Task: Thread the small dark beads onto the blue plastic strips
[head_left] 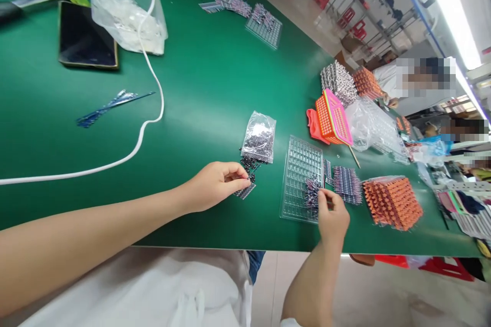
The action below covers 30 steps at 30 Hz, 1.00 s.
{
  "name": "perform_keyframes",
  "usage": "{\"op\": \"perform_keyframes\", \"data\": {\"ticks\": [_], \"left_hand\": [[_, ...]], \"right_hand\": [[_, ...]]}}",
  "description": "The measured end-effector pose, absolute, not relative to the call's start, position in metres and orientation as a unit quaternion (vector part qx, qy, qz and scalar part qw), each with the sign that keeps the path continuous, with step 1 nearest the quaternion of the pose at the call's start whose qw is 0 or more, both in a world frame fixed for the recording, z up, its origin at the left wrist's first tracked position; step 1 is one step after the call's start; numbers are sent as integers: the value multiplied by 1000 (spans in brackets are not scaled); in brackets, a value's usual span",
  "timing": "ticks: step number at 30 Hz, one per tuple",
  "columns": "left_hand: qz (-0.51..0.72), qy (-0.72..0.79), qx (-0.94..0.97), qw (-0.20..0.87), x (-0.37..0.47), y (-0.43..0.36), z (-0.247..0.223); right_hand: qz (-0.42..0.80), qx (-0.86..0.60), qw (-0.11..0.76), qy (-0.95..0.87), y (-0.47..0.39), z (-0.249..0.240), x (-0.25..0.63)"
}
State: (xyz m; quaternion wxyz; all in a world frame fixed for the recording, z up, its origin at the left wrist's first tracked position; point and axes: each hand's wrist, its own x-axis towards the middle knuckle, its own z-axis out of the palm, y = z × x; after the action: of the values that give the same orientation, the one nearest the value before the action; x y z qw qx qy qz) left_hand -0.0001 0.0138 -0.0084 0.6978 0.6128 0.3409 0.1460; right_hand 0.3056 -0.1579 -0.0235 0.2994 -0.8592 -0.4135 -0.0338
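My left hand [218,185] is over the green table beside a small pile of dark beads [251,163], thumb and fingertips nearly together; what they hold, if anything, is too small to tell. A clear plastic bag of dark pieces [259,138] lies just beyond the pile, and a small patterned strip [245,191] is under the fingertips. My right hand [333,214] is closed in a pinch at the right edge of a clear compartment tray [297,163], next to a heap of thin dark and pink pieces [312,193]. What that pinch holds is hidden.
Bundled dark pieces [347,185], an orange stack [393,202] and an orange-pink basket [333,117] stand to the right. A white cable [141,133] crosses the left side, near a black tablet [87,36]. Another tray [264,28] lies farther back. A person sits at far right.
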Motion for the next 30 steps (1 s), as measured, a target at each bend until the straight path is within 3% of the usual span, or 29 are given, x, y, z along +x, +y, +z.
{"op": "perform_keyframes", "data": {"ticks": [5,9,16,22,30], "left_hand": [[161,354,591,706,0,15,-13],[183,370,562,717,2,16,-17],[206,372,526,736,6,16,-19],[209,374,530,732,4,17,-17],[192,372,547,724,4,15,-16]], "right_hand": [[-101,-858,202,-462,-153,-33,330],[-153,-825,214,-500,-149,-34,284],[26,-697,217,-683,-123,-34,185],[50,-704,173,-687,-111,-39,174],[75,-699,284,-652,-120,-42,173]]}}
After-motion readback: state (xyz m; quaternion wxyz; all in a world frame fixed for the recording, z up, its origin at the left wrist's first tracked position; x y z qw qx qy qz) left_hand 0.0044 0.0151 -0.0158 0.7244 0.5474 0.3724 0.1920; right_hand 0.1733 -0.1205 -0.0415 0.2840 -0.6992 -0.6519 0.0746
